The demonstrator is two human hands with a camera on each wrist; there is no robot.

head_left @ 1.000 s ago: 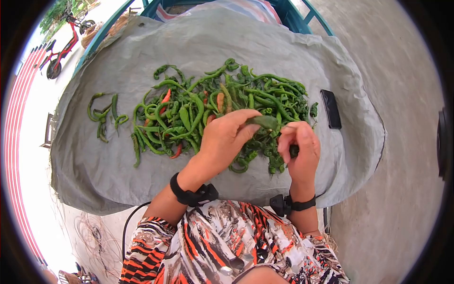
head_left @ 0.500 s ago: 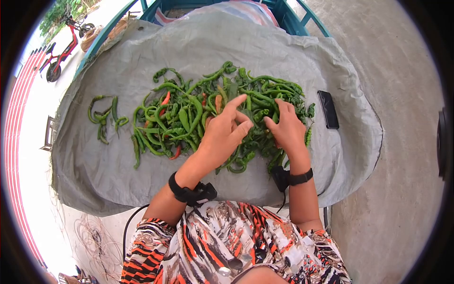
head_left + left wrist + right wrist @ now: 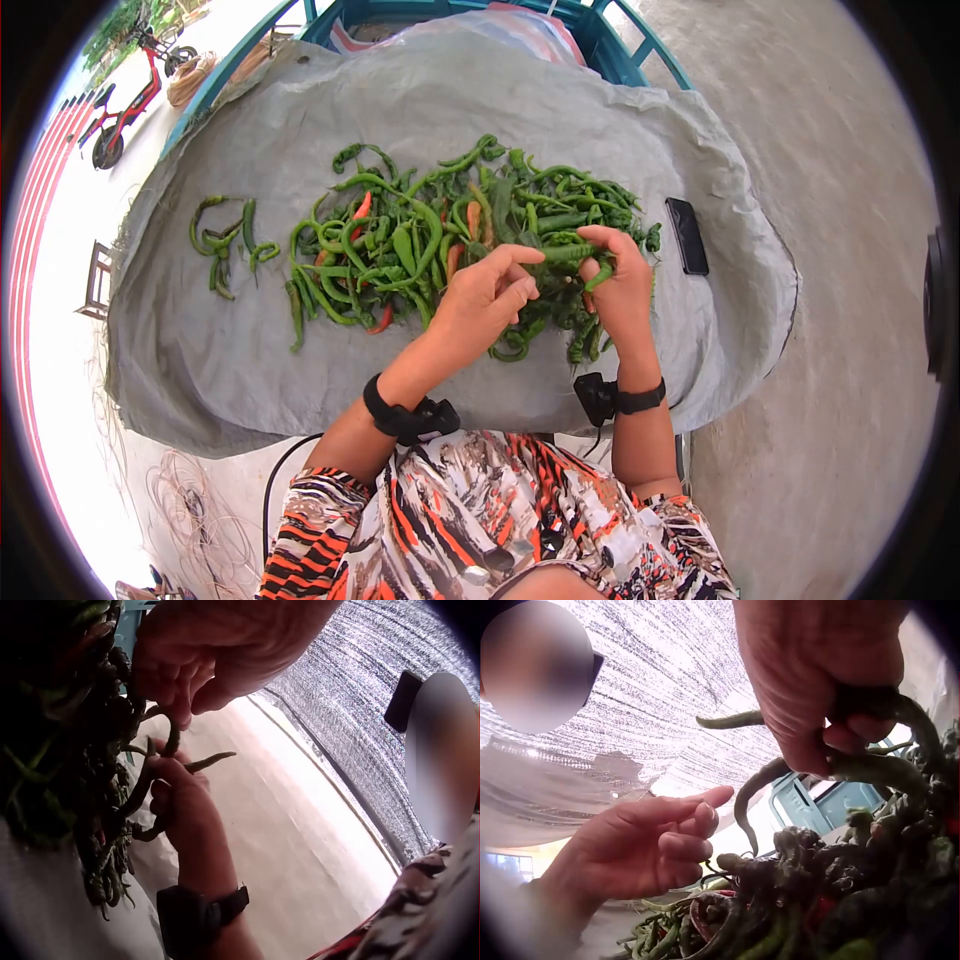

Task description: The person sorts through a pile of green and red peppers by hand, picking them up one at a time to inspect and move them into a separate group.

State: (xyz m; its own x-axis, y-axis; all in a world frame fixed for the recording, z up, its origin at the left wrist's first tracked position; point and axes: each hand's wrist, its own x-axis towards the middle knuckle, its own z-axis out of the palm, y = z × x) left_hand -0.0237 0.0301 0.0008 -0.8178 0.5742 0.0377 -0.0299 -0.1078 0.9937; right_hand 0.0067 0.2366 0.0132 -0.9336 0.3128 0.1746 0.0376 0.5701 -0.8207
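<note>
My right hand (image 3: 622,290) grips several long green chili peppers (image 3: 567,253) just above the right part of the pile. Their curved ends stick out past its fingers in the right wrist view, a chili pepper (image 3: 756,796) hanging down among them. Opposite, my left hand (image 3: 480,305) is empty, its index finger stretched toward the held peppers and the other fingers loosely bent. In the right wrist view, the left hand (image 3: 649,847) is a small gap from the hanging pepper tip. Beneath both hands spreads a pile of green chili peppers (image 3: 405,240), with a few red ones.
A grey sheet (image 3: 250,370) lies under the pile. Several chili peppers (image 3: 215,240) form a small separate group at the left. A black phone (image 3: 687,236) lies at the right. Behind stands a blue-green cart frame (image 3: 650,55); a red scooter (image 3: 130,105) is at far left.
A dark green pepper in the left hand a second ago is gone from it. The right hand reached into the pile, then came up with chili peppers in its grip.
</note>
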